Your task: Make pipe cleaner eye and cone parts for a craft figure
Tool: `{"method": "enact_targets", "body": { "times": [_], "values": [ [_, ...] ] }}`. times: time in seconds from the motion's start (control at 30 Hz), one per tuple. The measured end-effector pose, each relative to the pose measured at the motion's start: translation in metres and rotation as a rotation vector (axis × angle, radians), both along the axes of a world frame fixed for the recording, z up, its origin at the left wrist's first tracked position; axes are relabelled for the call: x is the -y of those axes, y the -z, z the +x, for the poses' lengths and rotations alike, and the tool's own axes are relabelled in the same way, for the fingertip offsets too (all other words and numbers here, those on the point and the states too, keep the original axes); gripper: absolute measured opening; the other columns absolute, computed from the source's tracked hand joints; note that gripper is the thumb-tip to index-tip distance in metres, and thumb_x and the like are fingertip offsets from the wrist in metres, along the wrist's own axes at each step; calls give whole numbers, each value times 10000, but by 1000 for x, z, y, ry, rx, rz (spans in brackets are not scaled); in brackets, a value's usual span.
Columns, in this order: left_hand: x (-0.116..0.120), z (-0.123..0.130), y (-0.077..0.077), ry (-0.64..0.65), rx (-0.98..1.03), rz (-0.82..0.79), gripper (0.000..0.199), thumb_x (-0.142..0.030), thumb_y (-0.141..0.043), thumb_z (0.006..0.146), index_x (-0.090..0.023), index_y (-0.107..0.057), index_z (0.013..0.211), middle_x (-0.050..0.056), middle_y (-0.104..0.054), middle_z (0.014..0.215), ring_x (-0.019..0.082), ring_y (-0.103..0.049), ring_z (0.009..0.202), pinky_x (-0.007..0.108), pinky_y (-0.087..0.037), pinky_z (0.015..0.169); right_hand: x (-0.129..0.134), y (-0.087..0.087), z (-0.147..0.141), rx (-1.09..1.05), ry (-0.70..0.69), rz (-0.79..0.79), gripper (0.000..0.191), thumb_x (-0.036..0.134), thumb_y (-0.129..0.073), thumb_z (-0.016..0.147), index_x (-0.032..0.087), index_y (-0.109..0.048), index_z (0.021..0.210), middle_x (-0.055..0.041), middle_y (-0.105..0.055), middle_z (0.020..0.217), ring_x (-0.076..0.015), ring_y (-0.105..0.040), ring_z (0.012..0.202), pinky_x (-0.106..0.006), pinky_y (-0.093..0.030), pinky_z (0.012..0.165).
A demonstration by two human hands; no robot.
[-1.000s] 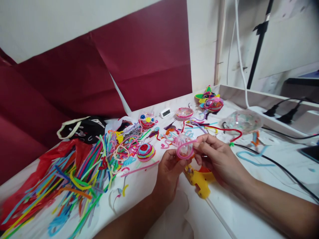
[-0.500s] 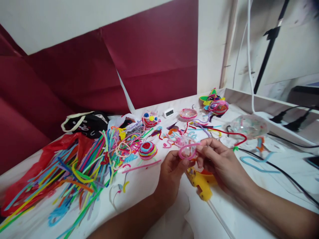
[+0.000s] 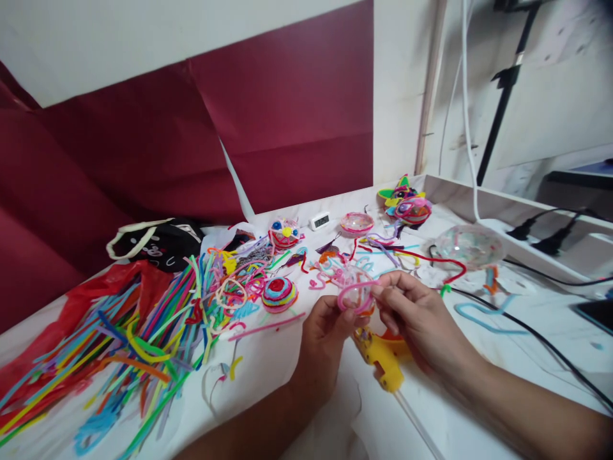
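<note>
My left hand (image 3: 323, 338) grips a small clear plastic half-ball (image 3: 358, 295), thumb and fingers closed at its lower left. A pink pipe cleaner (image 3: 341, 300) curves around the half-ball's rim. Its free end is pinched between the thumb and fingertips of my right hand (image 3: 416, 316). Where the pipe cleaner meets the far side of the rim is hard to make out. Just below both hands lies a yellow hot glue gun (image 3: 389, 367), a clear glue stick (image 3: 421, 425) sticking out of its back. A ball wrapped in coloured stripes (image 3: 280, 294) rests to the left.
A heap of coloured pipe cleaners (image 3: 143, 338) spreads from a red plastic bag (image 3: 62, 332). Behind are a decorated ball with blue eyes (image 3: 283, 234), a small digital clock (image 3: 320, 221) and a clear bowl (image 3: 357, 223). A black cable (image 3: 541, 345) and a larger clear shell (image 3: 472, 246) lie right.
The view has shifted slightly, so everything sits a little further left. Both hands keep their hold on the half-ball and the pink pipe cleaner, with hardly any movement.
</note>
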State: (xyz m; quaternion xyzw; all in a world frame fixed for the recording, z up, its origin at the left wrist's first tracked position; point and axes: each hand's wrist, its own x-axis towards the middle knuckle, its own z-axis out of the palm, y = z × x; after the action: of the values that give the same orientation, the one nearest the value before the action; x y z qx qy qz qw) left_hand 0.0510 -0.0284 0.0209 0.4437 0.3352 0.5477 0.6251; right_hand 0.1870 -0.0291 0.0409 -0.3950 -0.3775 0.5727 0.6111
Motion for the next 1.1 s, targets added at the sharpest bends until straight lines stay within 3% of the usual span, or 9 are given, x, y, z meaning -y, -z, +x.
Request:
{"method": "enact_targets", "body": {
  "times": [0.4,1.1],
  "values": [
    [-2,-2,2,20,-1,38,36,-218,-625,816,-192,-622,840,-13,-662,842,94,-630,760,224,-506,769,0,1,2,24,-10,-27,179,326,-646,770,195,-530,736,94,-375,451,-42,-297,401,-164,-228,391],
    [-2,-6,0,8,-29,31,150,-270,-701,740,-175,-621,824,19,-659,814,137,-636,736,261,-491,737,1,0,2,13,-22,-58,209,334,-674,744,186,-529,716,86,-376,482,-44,-286,414,-181,-204,401]
  ]
}}
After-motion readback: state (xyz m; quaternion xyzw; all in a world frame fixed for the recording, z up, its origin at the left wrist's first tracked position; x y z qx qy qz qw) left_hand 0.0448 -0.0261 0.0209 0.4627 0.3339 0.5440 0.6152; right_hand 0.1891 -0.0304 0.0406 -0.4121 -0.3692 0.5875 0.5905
